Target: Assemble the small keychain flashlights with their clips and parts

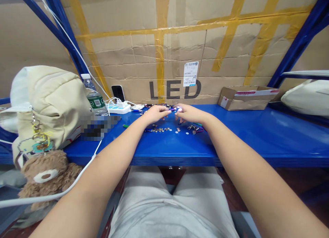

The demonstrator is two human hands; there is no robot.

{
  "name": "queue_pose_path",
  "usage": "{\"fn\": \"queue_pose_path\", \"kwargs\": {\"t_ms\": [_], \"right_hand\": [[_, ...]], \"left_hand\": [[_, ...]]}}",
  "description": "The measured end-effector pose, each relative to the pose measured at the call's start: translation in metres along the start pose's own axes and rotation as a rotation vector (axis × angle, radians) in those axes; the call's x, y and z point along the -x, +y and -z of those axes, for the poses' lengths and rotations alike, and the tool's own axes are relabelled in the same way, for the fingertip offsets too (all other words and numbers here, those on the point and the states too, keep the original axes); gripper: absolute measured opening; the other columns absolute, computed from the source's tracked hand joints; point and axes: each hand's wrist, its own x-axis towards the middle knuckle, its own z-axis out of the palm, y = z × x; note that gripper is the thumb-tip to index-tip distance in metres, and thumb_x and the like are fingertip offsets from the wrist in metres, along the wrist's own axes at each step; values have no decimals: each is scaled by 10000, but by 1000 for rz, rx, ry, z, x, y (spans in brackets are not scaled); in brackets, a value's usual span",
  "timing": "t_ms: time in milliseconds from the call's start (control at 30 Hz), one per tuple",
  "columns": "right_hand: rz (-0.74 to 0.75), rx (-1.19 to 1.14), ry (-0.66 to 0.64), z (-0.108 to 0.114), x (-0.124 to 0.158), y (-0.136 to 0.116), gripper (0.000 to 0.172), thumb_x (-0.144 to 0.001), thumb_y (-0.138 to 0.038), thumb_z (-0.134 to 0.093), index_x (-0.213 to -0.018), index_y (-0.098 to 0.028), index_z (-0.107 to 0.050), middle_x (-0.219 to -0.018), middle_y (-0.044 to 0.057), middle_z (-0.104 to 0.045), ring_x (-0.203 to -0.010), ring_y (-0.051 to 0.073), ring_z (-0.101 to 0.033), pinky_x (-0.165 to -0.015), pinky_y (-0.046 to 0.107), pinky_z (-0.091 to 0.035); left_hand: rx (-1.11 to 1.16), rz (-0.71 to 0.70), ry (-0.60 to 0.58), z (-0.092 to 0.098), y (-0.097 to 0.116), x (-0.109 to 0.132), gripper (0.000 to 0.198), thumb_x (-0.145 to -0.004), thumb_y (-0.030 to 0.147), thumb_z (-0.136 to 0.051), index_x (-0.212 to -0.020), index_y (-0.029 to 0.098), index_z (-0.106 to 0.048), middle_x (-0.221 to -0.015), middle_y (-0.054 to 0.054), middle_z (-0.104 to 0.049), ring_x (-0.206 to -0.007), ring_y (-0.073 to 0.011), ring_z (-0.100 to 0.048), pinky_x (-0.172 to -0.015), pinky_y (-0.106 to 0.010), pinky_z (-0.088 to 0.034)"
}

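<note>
A slim purple mini flashlight [172, 109] is held between my two hands over the blue table, with a bright white glow at its right end. My left hand [155, 114] pinches its left part between thumb and fingers. My right hand [188, 113] closes around the glowing end, its fingers partly hidden. On the table below lie several small round button cells [161, 130] and pale discs [187, 133]. To their right is a cluster of metal clips [194, 129]. A green pen-like piece [125, 126] lies left of my left hand.
Behind stands a large taped cardboard box [138, 66]. A small open carton [246, 98] sits at the right. On the left are a power strip [118, 108], a phone [118, 93], a water bottle [94, 97] and a cream backpack [56, 104]. A white cable [77, 183] crosses my left forearm.
</note>
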Motion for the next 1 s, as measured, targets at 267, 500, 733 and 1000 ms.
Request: {"fn": "queue_pose_path", "kwargs": {"t_ms": [267,500,733,1000], "right_hand": [[-32,124,-48,2,1,0,270,-879,-273,-489,-1135,-188,-482,-886,67,-681,-662,140,-629,-564,233,-501],[-250,359,42,28,7,4,385,-835,-292,-541,-1192,-153,-512,-974,100,-683,-680,154,-629,-539,233,-483],[-442,545,-118,64,19,28,235,-795,-309,-561,-954,-179,-673,-911,61,-692,-753,179,-634,-578,243,-488],[-377,603,-216,53,15,26,264,-756,-365,-599,-968,-237,-691,-892,25,-706,-765,178,-640,-631,254,-481]], "left_hand": [[-76,11,19,2,2,1,370,-819,477,-498,-881,162,-682,-692,-21,-632,-613,-127,-555,-575,-241,-397],[-105,52,53,3,3,1,385,-812,488,-506,-869,154,-689,-727,-37,-666,-652,-143,-598,-619,-254,-423],[-199,86,-31,1,3,3,360,-800,470,-526,-922,182,-705,-731,-40,-680,-671,-151,-595,-608,-252,-407],[-222,71,-35,1,2,3,358,-817,468,-496,-889,182,-700,-717,-36,-681,-652,-152,-601,-606,-258,-415]]}}
